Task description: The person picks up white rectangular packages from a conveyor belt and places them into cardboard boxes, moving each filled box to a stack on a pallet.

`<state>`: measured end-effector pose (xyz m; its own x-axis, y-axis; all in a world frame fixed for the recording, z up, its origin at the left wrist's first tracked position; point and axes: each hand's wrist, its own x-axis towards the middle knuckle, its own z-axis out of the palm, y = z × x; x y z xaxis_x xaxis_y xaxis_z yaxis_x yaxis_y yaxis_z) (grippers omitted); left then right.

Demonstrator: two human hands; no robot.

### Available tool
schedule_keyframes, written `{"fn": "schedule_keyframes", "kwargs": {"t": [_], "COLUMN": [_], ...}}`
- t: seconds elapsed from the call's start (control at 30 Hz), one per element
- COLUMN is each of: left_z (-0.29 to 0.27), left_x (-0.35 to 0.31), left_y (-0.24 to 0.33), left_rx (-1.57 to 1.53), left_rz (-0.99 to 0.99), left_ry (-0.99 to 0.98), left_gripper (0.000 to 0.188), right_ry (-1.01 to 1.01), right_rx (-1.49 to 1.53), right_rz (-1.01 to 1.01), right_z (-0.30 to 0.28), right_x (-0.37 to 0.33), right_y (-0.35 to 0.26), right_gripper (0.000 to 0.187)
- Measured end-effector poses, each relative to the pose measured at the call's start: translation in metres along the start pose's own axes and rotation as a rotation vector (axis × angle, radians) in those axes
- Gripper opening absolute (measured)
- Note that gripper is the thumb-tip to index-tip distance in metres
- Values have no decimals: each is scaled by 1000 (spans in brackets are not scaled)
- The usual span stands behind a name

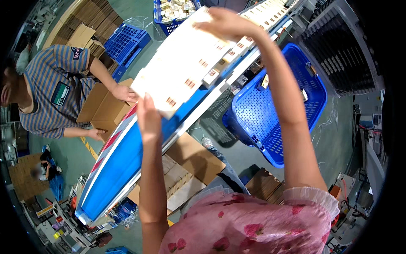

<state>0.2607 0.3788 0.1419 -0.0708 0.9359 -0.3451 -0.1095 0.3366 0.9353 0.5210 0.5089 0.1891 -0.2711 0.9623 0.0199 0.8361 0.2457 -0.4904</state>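
Note:
My left hand [149,116] presses against the near end of a row of white boxes [177,63]. At the far end of that row, my right hand [226,23] grips it, slightly blurred. Squeezed together between both hands, the boxes look like one long block, with small dark reddish prints along one edge. They are over a blue conveyor belt [122,163]; whether they touch it I cannot tell. More small white boxes [231,55] stand in a line on the belt beside the block, running to the far right.
An open carton [201,156] with packed boxes stands close on my side of the belt. To the right is a blue basket [264,116] with a few small boxes. Across the belt, a co-worker [50,91] holds an open cardboard box [101,106]. Another blue basket [169,27] holds many boxes.

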Motion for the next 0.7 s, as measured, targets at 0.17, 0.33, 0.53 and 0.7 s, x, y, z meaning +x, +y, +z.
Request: {"fn": "schedule_keyframes", "kwargs": {"t": [0.17,0.33,0.53,0.7], "left_z": [74,68,-18,-93], "left_x": [31,26,10,-27], "left_y": [-23,-36,-57,-75], "left_rx": [125,-98,-128,-579], "left_rz": [83,19,-132,-176], "left_ry": [-184,-168,-37,62], "left_gripper": [45,38,49,46], "right_ry": [34,-207,-351,-382], "right_rx": [270,712,1291,1516], "right_rz": [176,307,425,361], "right_z": [-6,28,102,158], "right_x": [15,3,-11,-29], "right_y": [97,125,69,-31], "right_gripper": [64,82,51,50]}}
